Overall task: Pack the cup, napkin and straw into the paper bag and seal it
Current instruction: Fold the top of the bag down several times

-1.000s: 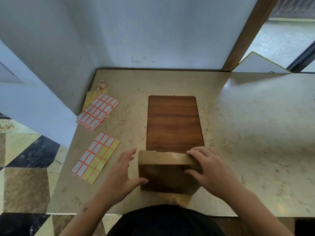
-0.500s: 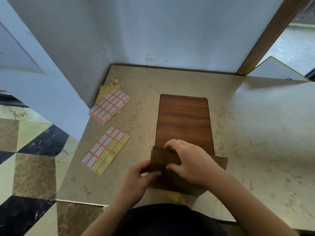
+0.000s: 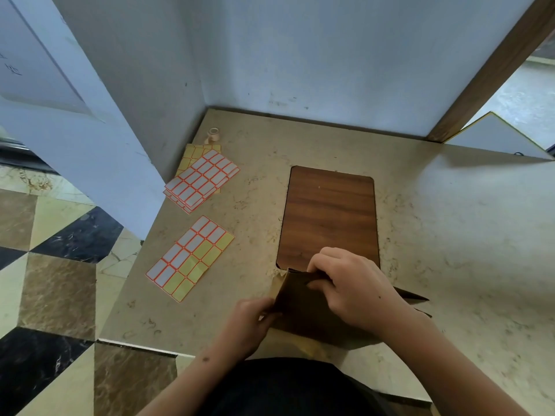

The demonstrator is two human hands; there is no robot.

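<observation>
Beige marble-pattern stone surface (image 3: 450, 235), corner spot against white walls. Directly on it: dark wood-grain rectangular board (image 3: 329, 217) mid-surface; brown paper bag (image 3: 303, 313) at near edge, overlapping the board's near end; stack of orange-bordered label sheets (image 3: 202, 181) far left; single partly-used label sheet (image 3: 190, 258) nearer; small tape roll (image 3: 213, 135) in the corner.

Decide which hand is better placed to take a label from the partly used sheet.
Left hand: it is nearer the sticker sheet, on that side of the paper bag; the right hand pinches the bag's top.
</observation>
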